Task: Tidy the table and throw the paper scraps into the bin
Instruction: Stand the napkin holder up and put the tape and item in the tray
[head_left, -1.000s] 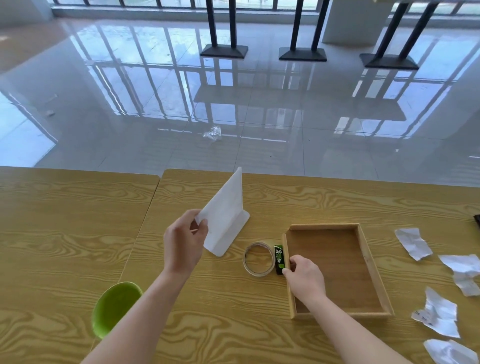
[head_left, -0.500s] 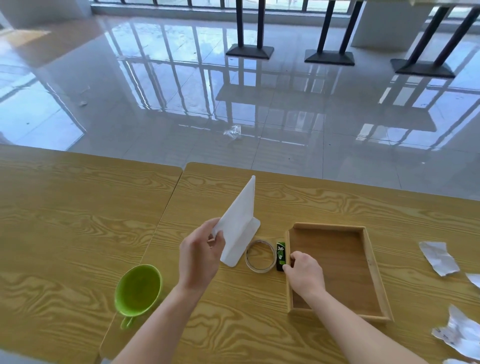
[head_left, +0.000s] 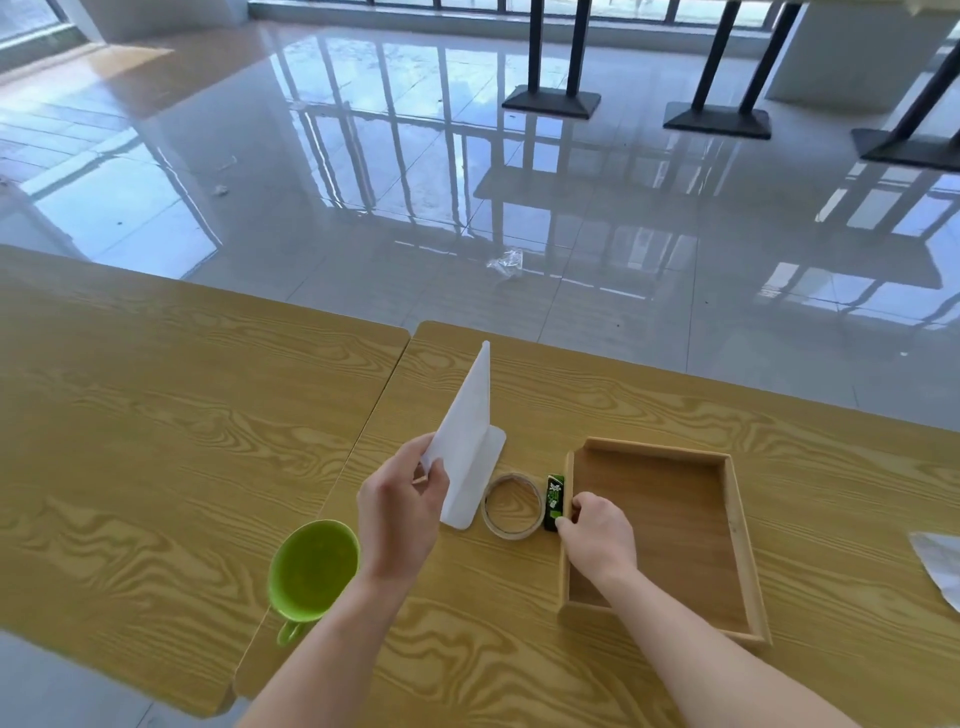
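Centrally, on the tabletop (head_left: 156, 415): left hand (head_left: 400, 512), grip pinched together on the near lower corner of a white L-shaped stand (head_left: 467, 441), upright panel tilted, foot flat on the wood. Right hand (head_left: 597, 530), fingers curled over the left wall of a shallow wooden tray (head_left: 737, 545), grip clamped on that wall; thumb side just beside a small green packet (head_left: 554, 499). Between stand and packet, a tape ring (head_left: 511, 506) lying flat, touching or nearly touching both. Near the left forearm, a green cup (head_left: 311, 569) close to the near tabletop edge, handle overhanging.

Task items: only one crumpled paper scrap (head_left: 940, 561) visible, at the far right edge of view, well apart from both hands. Bin not in view. Another crumpled scrap (head_left: 506, 262), apparently clear wrapping, on the floor beyond the tabletop.

Risks, as judged:
- Corner pinch on the stand thin and off-centre; likely to pivot or slip out if lifted quickly, then strike the tape ring.
- Tray slid leftward likely to push the packet and ring into the stand.
- Left forearm passing close to the cup; a backward sweep able to knock it off the edge.
- Scrap at the frame margin easily overlooked; no scrap yet gathered.
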